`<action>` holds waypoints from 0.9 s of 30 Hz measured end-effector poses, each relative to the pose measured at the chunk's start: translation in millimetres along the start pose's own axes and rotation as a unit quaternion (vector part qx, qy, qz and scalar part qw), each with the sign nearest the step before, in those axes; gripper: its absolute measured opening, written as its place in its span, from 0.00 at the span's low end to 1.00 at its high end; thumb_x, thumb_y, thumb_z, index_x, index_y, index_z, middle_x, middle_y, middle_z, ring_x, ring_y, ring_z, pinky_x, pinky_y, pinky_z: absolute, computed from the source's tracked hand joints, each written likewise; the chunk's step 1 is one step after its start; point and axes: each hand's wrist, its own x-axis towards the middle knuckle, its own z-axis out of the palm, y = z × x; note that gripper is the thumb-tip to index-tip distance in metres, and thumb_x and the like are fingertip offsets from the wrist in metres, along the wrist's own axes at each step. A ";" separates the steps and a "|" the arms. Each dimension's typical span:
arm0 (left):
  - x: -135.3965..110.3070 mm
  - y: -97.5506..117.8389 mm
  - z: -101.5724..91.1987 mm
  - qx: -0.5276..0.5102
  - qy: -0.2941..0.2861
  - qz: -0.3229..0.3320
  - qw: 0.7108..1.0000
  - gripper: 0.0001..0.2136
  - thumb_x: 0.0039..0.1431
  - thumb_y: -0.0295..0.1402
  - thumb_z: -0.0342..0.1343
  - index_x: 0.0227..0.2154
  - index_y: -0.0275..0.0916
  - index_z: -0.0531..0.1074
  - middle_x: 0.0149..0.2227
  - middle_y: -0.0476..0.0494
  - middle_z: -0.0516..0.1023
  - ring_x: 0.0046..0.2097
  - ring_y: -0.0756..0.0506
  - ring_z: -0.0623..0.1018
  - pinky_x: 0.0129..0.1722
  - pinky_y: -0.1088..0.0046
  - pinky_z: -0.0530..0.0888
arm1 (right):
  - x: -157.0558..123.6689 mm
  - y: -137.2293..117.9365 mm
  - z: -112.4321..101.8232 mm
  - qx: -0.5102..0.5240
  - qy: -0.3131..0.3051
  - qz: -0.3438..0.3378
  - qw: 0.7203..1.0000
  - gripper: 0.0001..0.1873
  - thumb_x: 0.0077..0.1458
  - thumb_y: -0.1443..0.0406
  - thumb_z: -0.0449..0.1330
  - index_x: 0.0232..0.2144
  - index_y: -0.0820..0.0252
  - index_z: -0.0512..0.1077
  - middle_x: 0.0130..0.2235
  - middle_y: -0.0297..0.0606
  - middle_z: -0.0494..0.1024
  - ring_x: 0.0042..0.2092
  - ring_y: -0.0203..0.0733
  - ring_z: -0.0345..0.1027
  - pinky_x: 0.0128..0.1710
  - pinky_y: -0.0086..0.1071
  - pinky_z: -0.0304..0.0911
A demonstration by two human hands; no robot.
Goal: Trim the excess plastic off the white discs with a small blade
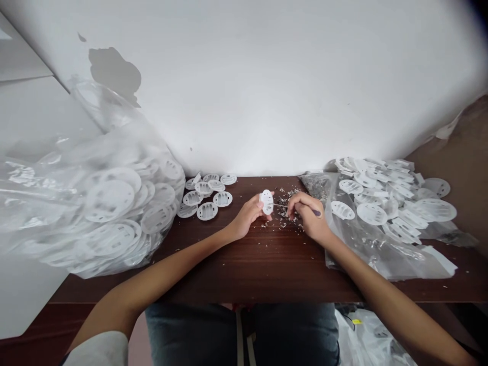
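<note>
My left hand (247, 216) pinches a white perforated plastic disc (267, 202) upright between thumb and fingers. My right hand (307, 216) grips a slim tool with a purple handle (315, 212), and its thin metal shaft (280, 206) reaches across to the disc's edge. Small pale and grey plastic scraps (285, 216) lie scattered on the dark wooden table (259, 274) beneath both hands. A few loose slotted discs (204, 198) sit just left of my left hand.
A large clear bag of white discs (114, 203) bulges at the left. A clear plastic sheet (375, 249) to the right carries a heap of discs (381, 198) and grey scraps. A white wall (267, 91) rises behind the table. A white bag (366, 340) lies below the near edge.
</note>
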 end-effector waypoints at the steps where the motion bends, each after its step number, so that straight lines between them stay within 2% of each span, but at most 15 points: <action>1: -0.1 -0.6 0.0 -0.002 -0.003 -0.001 1.000 0.26 0.69 0.46 0.53 0.65 0.39 0.67 0.45 0.38 0.77 0.41 0.44 0.77 0.47 0.61 0.73 | 1.3 0.6 -0.8 0.024 0.019 0.016 0.999 0.14 0.61 0.69 0.51 0.27 0.55 0.73 0.27 0.33 0.74 0.26 0.39 0.67 0.28 0.35 0.62; 4: -1.1 -1.1 0.1 -0.002 -0.013 -0.006 1.000 0.26 0.67 0.43 0.58 0.65 0.43 0.65 0.50 0.38 0.77 0.47 0.41 0.78 0.53 0.59 0.72 | 4.3 5.1 -1.7 0.091 0.065 0.048 0.993 0.13 0.59 0.70 0.52 0.27 0.56 0.73 0.26 0.32 0.74 0.24 0.37 0.66 0.26 0.33 0.61; 9: -2.7 1.0 0.6 -0.017 -0.006 -0.012 1.000 0.26 0.64 0.41 0.61 0.63 0.43 0.67 0.52 0.39 0.78 0.50 0.40 0.80 0.59 0.58 0.69 | 4.4 12.2 0.1 0.120 0.083 0.057 0.988 0.12 0.58 0.70 0.53 0.26 0.57 0.73 0.26 0.32 0.74 0.23 0.36 0.66 0.24 0.31 0.60; 21: -2.4 -1.7 -1.5 -0.022 -0.016 -0.005 1.000 0.26 0.64 0.39 0.62 0.63 0.43 0.67 0.54 0.38 0.78 0.55 0.39 0.78 0.61 0.57 0.67 | 2.0 15.6 3.2 0.122 0.099 0.050 0.986 0.12 0.58 0.69 0.54 0.27 0.57 0.74 0.26 0.32 0.74 0.24 0.36 0.66 0.24 0.32 0.62; 27: -2.1 1.4 1.0 -0.016 0.000 0.003 1.000 0.25 0.63 0.39 0.63 0.61 0.42 0.68 0.53 0.38 0.78 0.55 0.39 0.77 0.61 0.57 0.67 | 0.3 14.7 5.8 0.117 0.108 0.059 0.986 0.12 0.59 0.69 0.53 0.27 0.57 0.74 0.26 0.33 0.74 0.24 0.37 0.66 0.25 0.32 0.63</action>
